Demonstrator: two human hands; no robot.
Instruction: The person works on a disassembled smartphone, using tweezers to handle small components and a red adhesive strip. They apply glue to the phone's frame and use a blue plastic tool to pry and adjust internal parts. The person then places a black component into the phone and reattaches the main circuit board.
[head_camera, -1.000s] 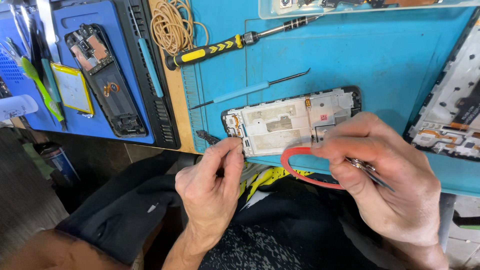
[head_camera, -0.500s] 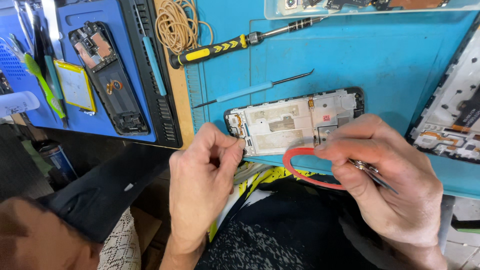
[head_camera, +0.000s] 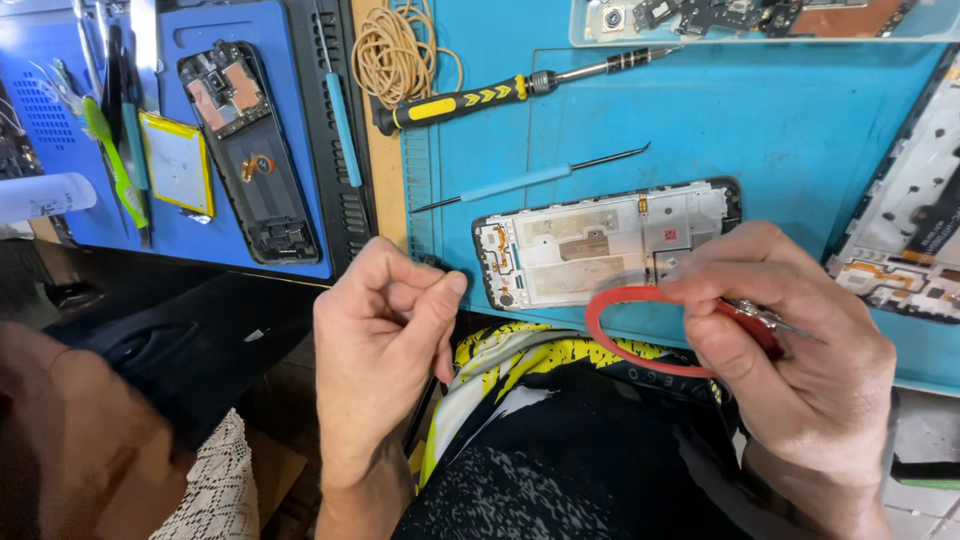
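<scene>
A stripped phone frame (head_camera: 600, 245) with white inner plates lies on the blue work mat (head_camera: 800, 130), near its front edge. My right hand (head_camera: 800, 350) rests just in front of the frame's right end. It grips a red-handled metal tool; the red loop (head_camera: 620, 300) sticks out to the left and metal tips show at the right. My left hand (head_camera: 385, 335) hovers off the mat's front left corner, apart from the frame. Its thumb and forefinger are pinched together, and I cannot tell whether anything tiny sits between them.
A black-and-yellow screwdriver (head_camera: 470, 100) and a thin blue-handled pick (head_camera: 530, 180) lie behind the frame. Rubber bands (head_camera: 395, 50) sit at the mat's back left. The left mat holds an opened phone (head_camera: 250, 150), a battery (head_camera: 178, 165) and tools. Another dismantled phone (head_camera: 915, 220) lies right.
My left hand has drawn back from the frame's left end, moving left and toward me with fingers pinched. The right hand and red tool have barely moved.
</scene>
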